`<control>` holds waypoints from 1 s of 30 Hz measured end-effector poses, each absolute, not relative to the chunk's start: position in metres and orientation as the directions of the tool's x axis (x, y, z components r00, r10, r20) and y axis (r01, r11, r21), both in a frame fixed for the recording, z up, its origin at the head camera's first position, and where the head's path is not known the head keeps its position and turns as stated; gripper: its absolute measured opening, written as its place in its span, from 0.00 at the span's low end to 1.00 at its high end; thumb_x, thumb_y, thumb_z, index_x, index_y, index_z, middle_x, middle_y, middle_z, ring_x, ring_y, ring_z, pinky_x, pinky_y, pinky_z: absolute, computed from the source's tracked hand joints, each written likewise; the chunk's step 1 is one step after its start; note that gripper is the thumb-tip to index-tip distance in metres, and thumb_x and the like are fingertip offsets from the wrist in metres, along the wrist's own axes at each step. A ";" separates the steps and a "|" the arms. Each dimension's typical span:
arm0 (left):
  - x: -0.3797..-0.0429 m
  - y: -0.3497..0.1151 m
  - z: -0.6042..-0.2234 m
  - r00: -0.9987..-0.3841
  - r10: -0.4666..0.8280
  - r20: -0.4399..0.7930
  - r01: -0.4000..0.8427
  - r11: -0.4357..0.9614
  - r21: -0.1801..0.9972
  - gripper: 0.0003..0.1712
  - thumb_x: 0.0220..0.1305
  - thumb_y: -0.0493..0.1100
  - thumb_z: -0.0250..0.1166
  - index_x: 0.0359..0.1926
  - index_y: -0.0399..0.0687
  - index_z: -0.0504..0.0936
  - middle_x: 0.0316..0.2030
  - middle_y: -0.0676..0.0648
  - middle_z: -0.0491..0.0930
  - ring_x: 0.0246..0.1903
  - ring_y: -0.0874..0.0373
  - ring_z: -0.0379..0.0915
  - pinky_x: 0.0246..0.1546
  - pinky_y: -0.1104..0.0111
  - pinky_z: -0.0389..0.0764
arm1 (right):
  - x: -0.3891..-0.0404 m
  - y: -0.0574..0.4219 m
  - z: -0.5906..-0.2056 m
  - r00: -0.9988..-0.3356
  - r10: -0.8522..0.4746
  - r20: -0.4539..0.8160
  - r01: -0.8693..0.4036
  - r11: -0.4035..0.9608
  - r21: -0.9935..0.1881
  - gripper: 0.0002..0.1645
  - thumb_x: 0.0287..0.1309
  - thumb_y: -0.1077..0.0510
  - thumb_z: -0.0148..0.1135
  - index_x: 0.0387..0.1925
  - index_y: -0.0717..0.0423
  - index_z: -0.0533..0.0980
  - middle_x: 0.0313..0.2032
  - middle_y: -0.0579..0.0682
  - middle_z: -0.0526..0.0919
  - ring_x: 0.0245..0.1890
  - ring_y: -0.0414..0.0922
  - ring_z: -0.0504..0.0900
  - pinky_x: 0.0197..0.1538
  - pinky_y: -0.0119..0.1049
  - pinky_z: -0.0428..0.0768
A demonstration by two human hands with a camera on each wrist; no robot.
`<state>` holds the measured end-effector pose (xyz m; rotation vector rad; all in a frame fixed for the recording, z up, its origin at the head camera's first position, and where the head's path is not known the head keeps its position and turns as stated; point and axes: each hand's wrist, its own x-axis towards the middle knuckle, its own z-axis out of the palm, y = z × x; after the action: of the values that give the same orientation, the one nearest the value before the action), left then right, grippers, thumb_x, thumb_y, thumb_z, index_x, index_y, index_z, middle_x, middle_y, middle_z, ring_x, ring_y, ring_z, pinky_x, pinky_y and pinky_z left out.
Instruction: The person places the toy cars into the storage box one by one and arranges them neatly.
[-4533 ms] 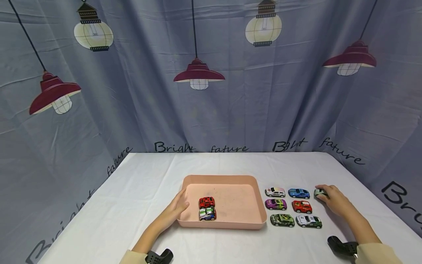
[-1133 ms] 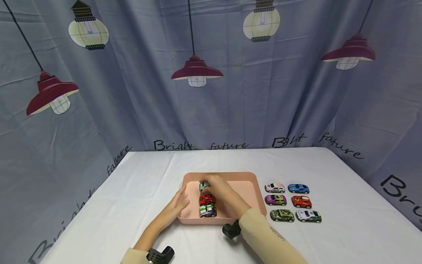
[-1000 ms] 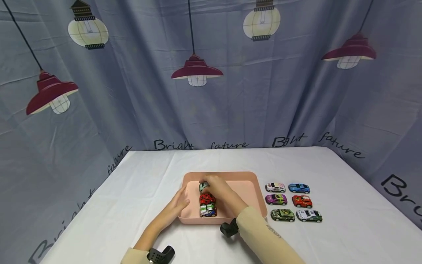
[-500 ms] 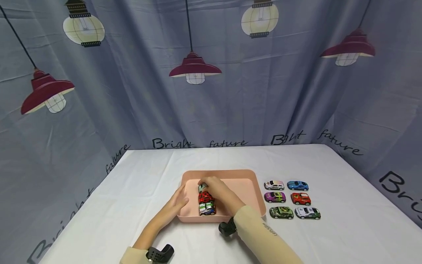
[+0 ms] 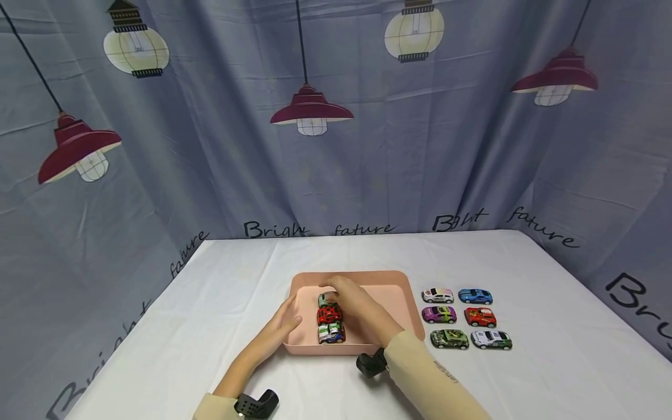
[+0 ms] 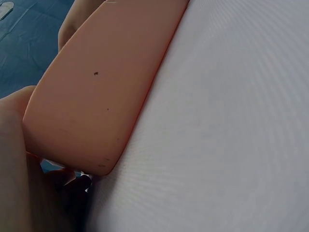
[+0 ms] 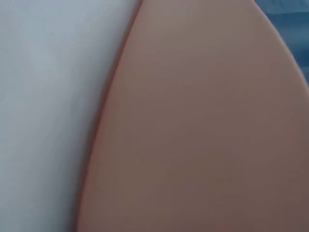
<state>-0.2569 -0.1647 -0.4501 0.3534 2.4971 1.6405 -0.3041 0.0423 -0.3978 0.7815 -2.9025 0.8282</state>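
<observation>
Pale-green car (image 5: 324, 301) has been moved from table (image 5: 241, 291) into smooth pink tray (image 5: 391, 297), behind red car (image 5: 328, 315) and multicoloured car (image 5: 331, 333); tray wall is gripped by left hand (image 5: 277, 328), right hand (image 5: 350, 296) is loosened.

The grey-blue curtain (image 5: 336, 175) bears "Bright" (image 5: 276, 230) and "fature" (image 5: 364, 230), repeated in black script along its lower part. Lettering (image 5: 445, 371) on the right sleeve (image 5: 425, 379) is illegible.

We see the right hand (image 5: 358, 302) has gone from the frame's right side to lower centre, over the pink tray (image 5: 388, 298). The pale green car (image 5: 324, 300), earlier under its fingers on the bench (image 5: 236, 286), now sits in the tray's upper left; the fingers have since lifted, baring more of it.
</observation>
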 end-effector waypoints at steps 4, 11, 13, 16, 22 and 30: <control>-0.256 -0.164 -0.450 -0.964 0.266 0.021 0.124 0.375 0.919 0.37 0.66 0.54 0.50 0.71 0.55 0.46 0.71 0.40 0.42 0.69 0.38 0.34 0.63 0.37 0.39 | -0.298 0.048 -0.391 -0.872 -0.454 0.182 -0.484 0.749 -0.453 0.19 0.60 0.56 0.55 0.53 0.56 0.73 0.54 0.53 0.76 0.59 0.51 0.71 0.61 0.46 0.69; -0.255 -0.163 -0.447 -0.965 0.260 0.026 0.126 0.377 0.918 0.37 0.65 0.53 0.51 0.70 0.55 0.47 0.71 0.39 0.42 0.69 0.38 0.34 0.62 0.36 0.39 | -0.285 0.057 -0.377 -0.908 -0.368 0.201 -0.419 0.800 -0.430 0.18 0.61 0.54 0.53 0.53 0.49 0.74 0.52 0.49 0.77 0.56 0.50 0.74 0.58 0.48 0.71; -0.254 -0.163 -0.446 -0.967 0.255 0.025 0.124 0.381 0.916 0.37 0.65 0.53 0.51 0.70 0.55 0.47 0.71 0.39 0.43 0.69 0.37 0.34 0.62 0.36 0.39 | -0.281 0.059 -0.373 -0.914 -0.346 0.215 -0.406 0.808 -0.427 0.18 0.61 0.53 0.53 0.52 0.48 0.75 0.52 0.49 0.78 0.54 0.51 0.75 0.57 0.48 0.72; -0.254 -0.163 -0.447 -0.967 0.255 0.028 0.128 0.384 0.914 0.37 0.65 0.53 0.51 0.70 0.54 0.47 0.70 0.39 0.43 0.69 0.37 0.34 0.62 0.36 0.40 | -0.278 0.063 -0.370 -0.914 -0.317 0.251 -0.399 0.811 -0.427 0.16 0.61 0.53 0.53 0.50 0.48 0.76 0.50 0.48 0.79 0.50 0.50 0.78 0.52 0.48 0.75; -0.255 -0.164 -0.450 -0.963 0.268 0.039 0.146 0.392 0.908 0.37 0.66 0.52 0.50 0.70 0.53 0.46 0.70 0.38 0.43 0.69 0.36 0.34 0.61 0.35 0.39 | -0.271 0.070 -0.369 -0.905 -0.254 0.341 -0.396 0.797 -0.456 0.13 0.59 0.55 0.54 0.44 0.47 0.78 0.43 0.46 0.82 0.41 0.47 0.81 0.41 0.41 0.79; -0.256 -0.165 -0.449 -0.963 0.268 0.031 0.140 0.398 0.906 0.37 0.66 0.53 0.50 0.71 0.55 0.46 0.71 0.39 0.42 0.69 0.37 0.34 0.62 0.36 0.39 | -0.258 0.088 -0.361 -0.850 -0.214 0.481 -0.433 0.805 -0.407 0.11 0.57 0.57 0.56 0.41 0.46 0.80 0.37 0.43 0.84 0.33 0.41 0.82 0.34 0.34 0.78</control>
<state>-0.2558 -0.1647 -0.4487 0.3697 2.5250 1.6188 -0.2578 0.0883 -0.3613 0.4853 -2.5744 0.7205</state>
